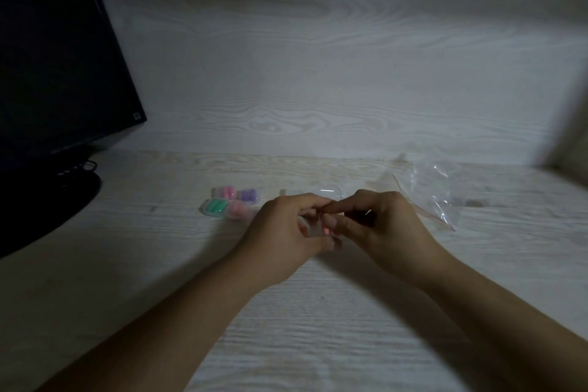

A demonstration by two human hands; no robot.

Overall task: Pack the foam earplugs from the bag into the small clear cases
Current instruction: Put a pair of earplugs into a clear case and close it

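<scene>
Pale wood-grain desk (318, 312), dim light: at its middle, a small clear case (313, 231) with a pink earplug (325, 230) showing is gripped by the left hand (286, 232), fingers curled around it, while the right hand (378, 226) pinches at its top. Four filled cases (230, 202) (pink, purple, green, pink) sit just left; the bag (436, 194) lies toward the right edge. At the far-left corner stands a dark monitor (54, 57).

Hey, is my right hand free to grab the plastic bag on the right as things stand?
Probably not yet: the right hand is pinching at the clear case that the left hand holds. The plastic bag itself lies unobstructed just beside it.
</scene>
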